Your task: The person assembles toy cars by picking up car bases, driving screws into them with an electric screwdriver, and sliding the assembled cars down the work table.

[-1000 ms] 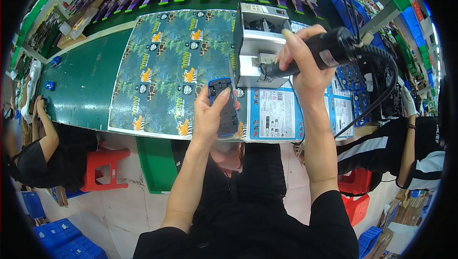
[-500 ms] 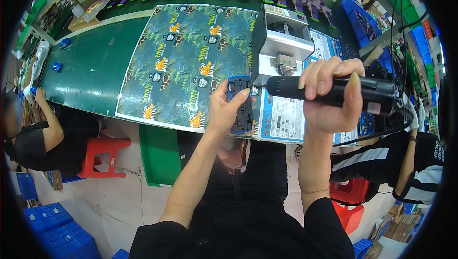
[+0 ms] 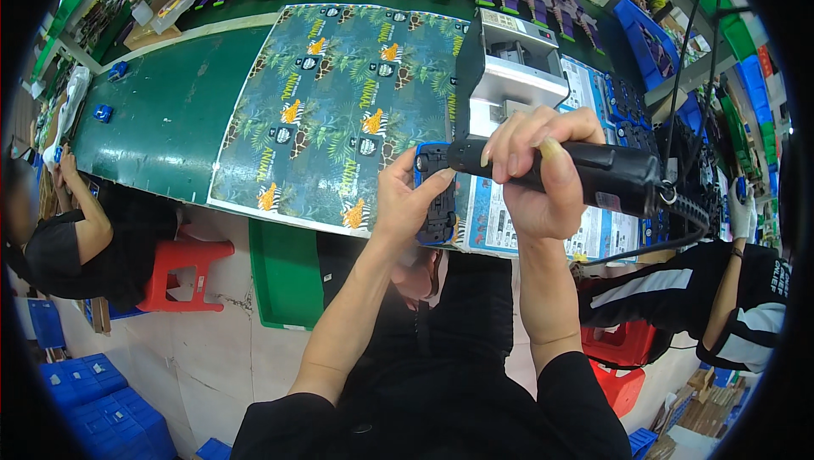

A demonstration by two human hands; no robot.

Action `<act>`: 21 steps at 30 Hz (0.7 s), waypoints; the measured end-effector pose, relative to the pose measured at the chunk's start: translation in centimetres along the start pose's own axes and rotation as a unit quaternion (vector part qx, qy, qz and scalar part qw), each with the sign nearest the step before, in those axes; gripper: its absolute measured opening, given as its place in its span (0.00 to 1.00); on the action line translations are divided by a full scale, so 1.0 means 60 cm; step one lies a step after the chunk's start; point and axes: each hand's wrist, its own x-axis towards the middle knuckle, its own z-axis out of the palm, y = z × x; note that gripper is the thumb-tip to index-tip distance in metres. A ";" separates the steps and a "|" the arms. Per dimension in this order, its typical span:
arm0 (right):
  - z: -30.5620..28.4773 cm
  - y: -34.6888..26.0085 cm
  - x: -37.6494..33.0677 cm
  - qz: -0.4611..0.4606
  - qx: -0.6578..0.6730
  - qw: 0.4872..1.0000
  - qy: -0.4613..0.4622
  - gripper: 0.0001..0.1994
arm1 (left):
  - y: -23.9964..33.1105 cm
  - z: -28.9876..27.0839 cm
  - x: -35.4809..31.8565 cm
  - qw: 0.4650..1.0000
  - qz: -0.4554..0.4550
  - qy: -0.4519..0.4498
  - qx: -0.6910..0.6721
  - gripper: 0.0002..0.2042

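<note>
My left hand (image 3: 402, 204) grips a toy car (image 3: 437, 221) turned underside up, its black base showing with a blue body edge around it. The thumb presses on the base near the car's far end. My right hand (image 3: 543, 173) is wrapped around a black electric screwdriver (image 3: 612, 175), held nearly level with its cord trailing from the right end. The tool's left end reaches the car's far right edge; whether its bit touches a screw is hidden. Just beyond the right hand stands a silver and dark screw feeder (image 3: 515, 70).
Patterned printed sheets (image 3: 331, 121) cover the green table (image 3: 161, 138). Small blue toy cars (image 3: 103, 112) lie at far left, and more dark car parts (image 3: 626, 95) at right. Purple items line the back belt. People sit left and right; a cable hangs at right.
My right hand has brought the screwdriver left and slightly down, so its end now meets the car. The left hand with the car has shifted slightly right and nearer.
</note>
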 end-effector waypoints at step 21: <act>-0.014 -0.001 -0.002 0.010 0.022 1.000 0.016 0.12 | 0.004 0.006 0.006 0.999 -0.020 -0.006 0.030 0.11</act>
